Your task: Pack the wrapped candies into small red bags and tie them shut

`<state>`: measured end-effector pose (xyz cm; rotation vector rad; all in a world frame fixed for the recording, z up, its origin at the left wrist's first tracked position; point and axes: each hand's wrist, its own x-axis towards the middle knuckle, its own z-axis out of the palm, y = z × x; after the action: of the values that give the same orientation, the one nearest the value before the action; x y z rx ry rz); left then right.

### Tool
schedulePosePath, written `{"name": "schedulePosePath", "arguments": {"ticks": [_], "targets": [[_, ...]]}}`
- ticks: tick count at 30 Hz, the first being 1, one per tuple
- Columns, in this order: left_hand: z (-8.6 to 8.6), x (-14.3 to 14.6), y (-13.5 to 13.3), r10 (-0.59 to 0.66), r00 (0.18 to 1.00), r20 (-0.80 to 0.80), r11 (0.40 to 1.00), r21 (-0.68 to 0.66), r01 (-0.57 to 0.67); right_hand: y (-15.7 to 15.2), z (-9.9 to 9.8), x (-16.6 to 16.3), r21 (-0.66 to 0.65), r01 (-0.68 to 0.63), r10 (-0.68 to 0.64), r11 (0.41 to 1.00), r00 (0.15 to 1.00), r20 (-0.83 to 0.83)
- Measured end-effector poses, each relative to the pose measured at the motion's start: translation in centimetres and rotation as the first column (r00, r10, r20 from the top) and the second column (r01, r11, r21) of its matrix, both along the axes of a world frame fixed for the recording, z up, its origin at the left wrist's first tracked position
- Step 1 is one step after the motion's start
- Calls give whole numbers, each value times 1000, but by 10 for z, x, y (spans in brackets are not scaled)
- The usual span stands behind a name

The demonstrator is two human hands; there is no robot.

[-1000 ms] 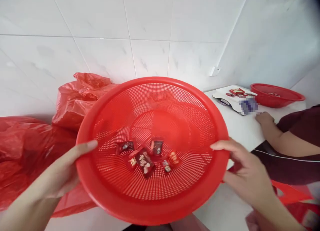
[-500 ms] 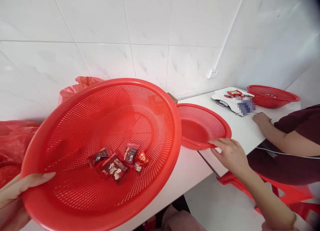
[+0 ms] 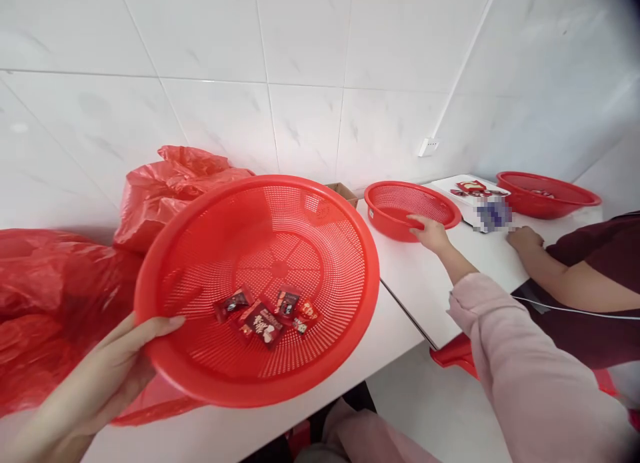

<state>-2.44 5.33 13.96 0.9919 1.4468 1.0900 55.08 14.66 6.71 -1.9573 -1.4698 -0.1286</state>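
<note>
My left hand [image 3: 123, 356] grips the rim of a large red plastic colander basket [image 3: 280, 383], thumb inside, and holds it tilted toward me. Several small wrapped snacks [image 3: 265, 323] in dark red and orange packets lie together in its lower part. Over to the right, my right hand [image 3: 433, 237] is at the near rim of a smaller red colander basket [image 3: 393, 224] on the white table. Its thumb and fingers are around that rim, and no packets show inside the part I see.
Crumpled red plastic bags [image 3: 65, 289] lie along the left wall. A cardboard box [image 3: 344, 193] is partly hidden behind the large basket. Right of the smaller basket stand a white scale [image 3: 453, 186] with packets on it, another red basket [image 3: 545, 206], and a co-worker's arm [image 3: 560, 269].
My right hand has moved the smaller basket away from me, toward the wall and scale. The large basket appears farther right and a little farther off, still in my left hand.
</note>
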Motion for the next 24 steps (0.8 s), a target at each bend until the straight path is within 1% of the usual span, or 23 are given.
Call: {"name": "schedulePosePath", "arguments": {"ticks": [2, 3, 6, 9, 11, 12, 13, 14, 15, 16, 17, 18, 19, 21, 22, 24], "targets": [[-1, 14, 3, -144, 978, 151, 981, -108, 161, 5, 8, -10, 71, -19, 24, 997, 997, -70], [-2, 23, 4, -211, 955, 208, 963, -121, 239, 4, 13, -18, 106, -37, 47, 994, 994, -98], [-8, 57, 13, -377, 890, 255, 910, -77, 407, -12, 31, -46, 172, -135, 162, 976, 974, -156], [-15, 95, 27, -447, 860, 246, 880, -51, 472, -35, 50, -71, 212, -240, 285, 947, 934, -215], [-22, 119, 36, -459, 852, 250, 869, -71, 489, -49, 58, -84, 171, -323, 358, 931, 902, -244], [-26, 129, 39, -463, 849, 254, 865, -79, 496, -55, 60, -90, 102, -379, 393, 920, 883, -257], [-31, 138, 42, -463, 848, 258, 864, -84, 497, -61, 61, -97, -11, -440, 421, 898, 866, -269], [-37, 145, 44, -459, 849, 261, 865, -85, 494, -65, 60, -104, -158, -499, 445, 852, 850, -282], [-43, 152, 45, -452, 852, 264, 869, -84, 487, -69, 57, -111, -322, -542, 463, 776, 837, -292], [-49, 157, 46, -439, 858, 266, 877, -81, 474, -72, 54, -119, -476, -552, 475, 685, 833, -283], [-54, 162, 47, -426, 864, 268, 885, -74, 459, -73, 50, -128, -604, -528, 484, 598, 837, -253], [-59, 165, 49, -411, 871, 268, 895, -64, 442, -74, 46, -136, -704, -478, 494, 526, 845, -205], [-61, 166, 50, -398, 877, 267, 904, -49, 425, -72, 41, -145, -773, -416, 501, 479, 853, -149], [-56, 160, 53, -364, 896, 253, 926, -4, 377, -64, 32, -160, -850, -306, 500, 429, 864, -59], [-48, 153, 53, -337, 908, 249, 939, 21, 342, -58, 28, -166, -874, -266, 494, 407, 869, -35], [-25, 126, 49, -289, 940, 183, 956, 103, 274, -45, 20, -175, -904, -229, 487, 360, 873, -27]]}}
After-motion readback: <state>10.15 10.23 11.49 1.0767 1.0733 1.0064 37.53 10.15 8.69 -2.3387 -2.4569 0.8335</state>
